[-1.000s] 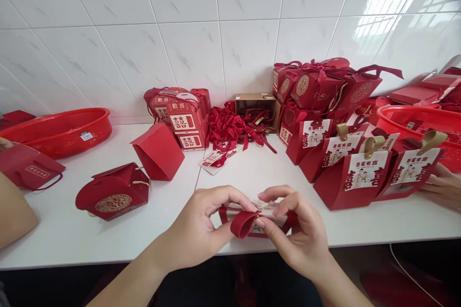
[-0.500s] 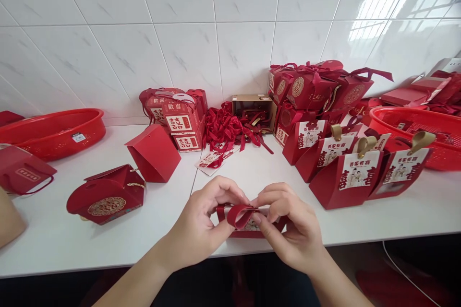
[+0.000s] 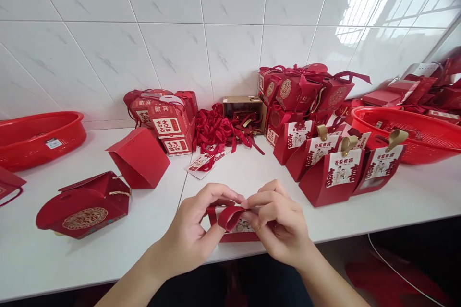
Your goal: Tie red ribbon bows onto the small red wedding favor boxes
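Observation:
Near the table's front edge stands a small red gift box with a printed white card, partly hidden by my hands. A red ribbon bends into a loop over its top. My left hand is closed around the box's top left, its thumb beside the loop and its fingertips behind. With thumb and fingers, my right hand pinches the ribbon's end at the top of the box. Whatever sits under those fingertips is hidden.
Finished-looking red boxes with gold-strap tops stand at right, before stacked ribboned boxes. Red ribbons lie heaped beside an open carton. Two red boxes sit at left. Red plastic baskets flank both sides.
The view has turned a little to the right, so most things sit further left. Both hands keep their hold, and the ribbon loop looks nearly the same.

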The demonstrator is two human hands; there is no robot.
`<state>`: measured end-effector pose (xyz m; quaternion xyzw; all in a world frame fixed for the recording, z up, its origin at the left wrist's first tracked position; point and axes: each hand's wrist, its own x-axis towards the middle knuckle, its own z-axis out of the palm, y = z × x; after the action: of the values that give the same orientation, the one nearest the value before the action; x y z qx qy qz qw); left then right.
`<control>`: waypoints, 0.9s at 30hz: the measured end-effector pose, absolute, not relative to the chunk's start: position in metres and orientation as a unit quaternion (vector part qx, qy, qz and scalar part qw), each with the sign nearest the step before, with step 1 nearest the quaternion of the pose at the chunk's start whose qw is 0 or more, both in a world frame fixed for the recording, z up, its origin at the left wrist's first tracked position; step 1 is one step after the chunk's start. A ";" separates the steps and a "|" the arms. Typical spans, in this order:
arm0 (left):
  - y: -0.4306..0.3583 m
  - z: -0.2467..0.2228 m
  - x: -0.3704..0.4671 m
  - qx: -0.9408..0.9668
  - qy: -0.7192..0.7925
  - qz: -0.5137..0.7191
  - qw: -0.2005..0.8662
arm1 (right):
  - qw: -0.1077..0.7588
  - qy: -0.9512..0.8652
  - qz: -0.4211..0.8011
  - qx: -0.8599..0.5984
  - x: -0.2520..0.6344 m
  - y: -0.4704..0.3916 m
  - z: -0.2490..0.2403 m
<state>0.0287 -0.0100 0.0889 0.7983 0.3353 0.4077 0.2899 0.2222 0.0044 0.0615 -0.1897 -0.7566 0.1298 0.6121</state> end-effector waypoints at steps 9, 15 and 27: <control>-0.011 0.095 0.028 0.842 0.344 0.340 0.239 | 0.616 -0.756 0.143 -0.170 0.221 0.005 0.063; -0.004 0.081 0.038 0.727 0.448 0.464 0.237 | 0.603 -0.723 0.213 -0.261 0.233 0.015 0.039; 0.001 0.075 0.076 0.414 0.353 0.755 0.366 | 0.621 -0.515 0.491 -0.329 0.265 0.002 -0.011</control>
<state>0.0757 0.0013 0.0745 0.4143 0.3531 0.7550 0.3656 0.2653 0.0018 -0.0111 -0.3290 -0.5153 0.4905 0.6209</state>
